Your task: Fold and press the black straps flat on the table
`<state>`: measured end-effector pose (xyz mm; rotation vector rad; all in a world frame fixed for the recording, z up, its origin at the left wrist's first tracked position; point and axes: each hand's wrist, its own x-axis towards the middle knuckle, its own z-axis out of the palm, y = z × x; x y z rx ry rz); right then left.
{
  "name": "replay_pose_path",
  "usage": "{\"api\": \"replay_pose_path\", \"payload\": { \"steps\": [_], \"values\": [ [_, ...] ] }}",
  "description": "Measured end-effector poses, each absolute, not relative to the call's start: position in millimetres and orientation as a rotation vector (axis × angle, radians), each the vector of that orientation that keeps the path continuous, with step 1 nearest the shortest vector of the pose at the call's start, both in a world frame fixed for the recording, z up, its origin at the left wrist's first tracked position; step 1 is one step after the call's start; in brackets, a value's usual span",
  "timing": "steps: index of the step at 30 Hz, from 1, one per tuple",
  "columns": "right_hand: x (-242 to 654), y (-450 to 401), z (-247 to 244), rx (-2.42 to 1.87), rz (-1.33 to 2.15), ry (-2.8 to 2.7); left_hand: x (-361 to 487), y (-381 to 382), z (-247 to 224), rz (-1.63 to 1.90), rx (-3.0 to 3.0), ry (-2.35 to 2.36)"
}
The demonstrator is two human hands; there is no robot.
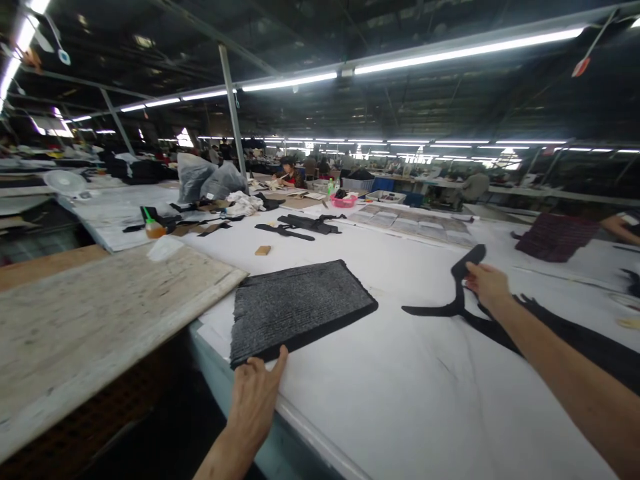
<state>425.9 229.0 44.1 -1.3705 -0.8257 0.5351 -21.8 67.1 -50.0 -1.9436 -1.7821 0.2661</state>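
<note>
Our left hand (254, 395) touches the near edge of the grey knit panel (300, 303); our right hand (487, 285) pinches a black fabric strip (461, 283) above the white-covered table (400, 380).

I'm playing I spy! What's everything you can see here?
Fabric panel: one, dark grey, table's near edge
Cut piece: one, black, right
Scraps: several, black, mid-table
Table: one, white, centre
Board: one, beige, left
Block: one, tan, beyond panel
Bottle: one, orange, left
Basket: one, pink, back
Fan: one, white, far left
Lamps: many, white, overhead
Distant things: too small to count
Left hand: one, bare, at panel's edge
Right hand: one, bare, holding cut piece
</note>
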Motion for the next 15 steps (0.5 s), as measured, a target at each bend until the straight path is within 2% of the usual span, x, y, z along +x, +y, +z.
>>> {"api": "replay_pose_path", "payload": {
  "steps": [3, 6, 10, 13, 15],
  "values": [
    [381, 209, 17, -1.376, 0.664, -0.950, -22, 59, -46, -0.010, -1.965, -1.832],
    [327, 180, -10, -1.358, 0.722, -1.197, -7, 54, -35, -0.449, -2.189, -1.982],
    [252, 141, -40, -1.314, 0.300, -1.851, 21, 56, -23, -1.323, -2.545, -2.489],
    [208, 120, -58, -1.233, -0.135, -2.215, 29, 66, -23, -1.958, -2.345, -2.894],
    [188, 110, -67, -1.160, -0.348, -2.375, 25, 71, -26, -2.167, -2.112, -3.035]
  ]
}}
